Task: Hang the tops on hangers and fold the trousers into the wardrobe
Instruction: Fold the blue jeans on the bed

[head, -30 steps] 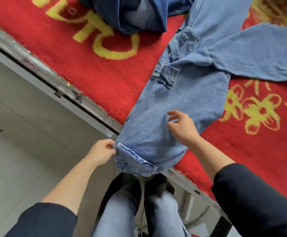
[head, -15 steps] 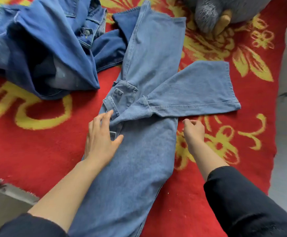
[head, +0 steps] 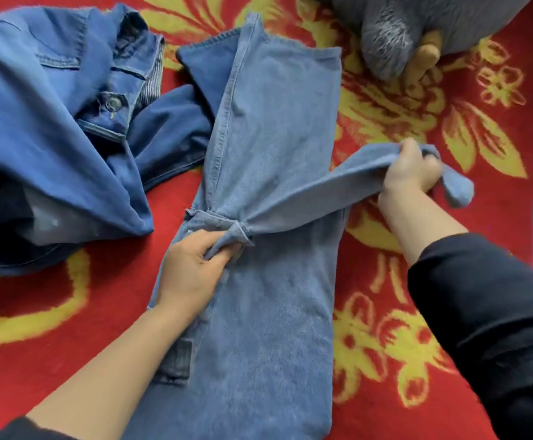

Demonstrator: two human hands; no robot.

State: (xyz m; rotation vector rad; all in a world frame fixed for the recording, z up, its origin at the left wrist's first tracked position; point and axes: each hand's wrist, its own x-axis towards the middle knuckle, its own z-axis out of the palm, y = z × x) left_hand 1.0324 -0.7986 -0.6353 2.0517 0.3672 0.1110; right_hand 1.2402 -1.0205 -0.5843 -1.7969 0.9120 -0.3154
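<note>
Head view: jeans (head: 259, 312) lie lengthwise at the middle of a red blanket (head: 68, 312) with a yellow pattern, one leg flat and running away from the camera. Second leg is drawn out to the right and raised off the blanket. Right grip (head: 411, 169) is closed around that leg near its hem, cloth bunched in the fist, hem end hanging past the knuckles. Left grip (head: 192, 268) pinches a gather of denim where the two legs part, heel of the hand resting on the jeans. Both forearms bare, dark sleeves at the elbows. Dark blue jacket (head: 52, 138) lies crumpled to the left, meeting the flat leg's left edge. Grey plush toy (head: 401, 33) sits at top right, apart from the jeans
</note>
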